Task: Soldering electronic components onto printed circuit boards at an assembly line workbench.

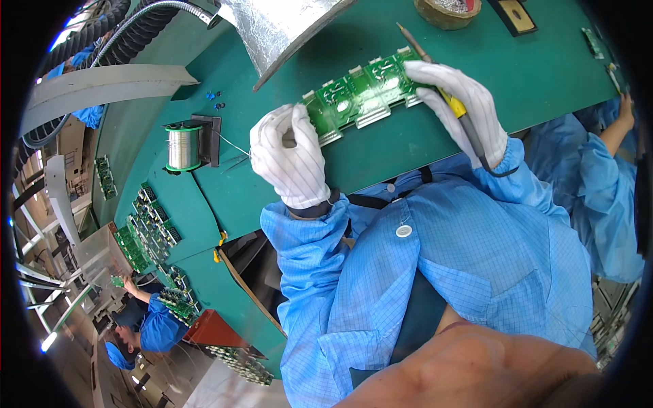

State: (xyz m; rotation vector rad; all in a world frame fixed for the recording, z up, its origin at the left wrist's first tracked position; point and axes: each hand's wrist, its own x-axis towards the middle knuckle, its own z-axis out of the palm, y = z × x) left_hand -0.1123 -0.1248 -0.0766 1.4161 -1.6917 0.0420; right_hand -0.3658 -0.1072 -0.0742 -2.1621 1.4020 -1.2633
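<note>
Head view, upper centre: grasping a green circuit-board panel (362, 94) at left end with left hand (289, 156), touching right end with right hand (472, 103), also clasping a soldering iron (454, 105). Probably light, stiff, fragile; best held by edges.

The board (362, 95) was over the table (422, 139), between the left hand (292, 158) at its left end and the right hand (474, 98) at its right. The iron (453, 103) lay in the right hand. The spool (183, 149) stood left of the left hand; the bowl (443, 17), behind the right.
</note>
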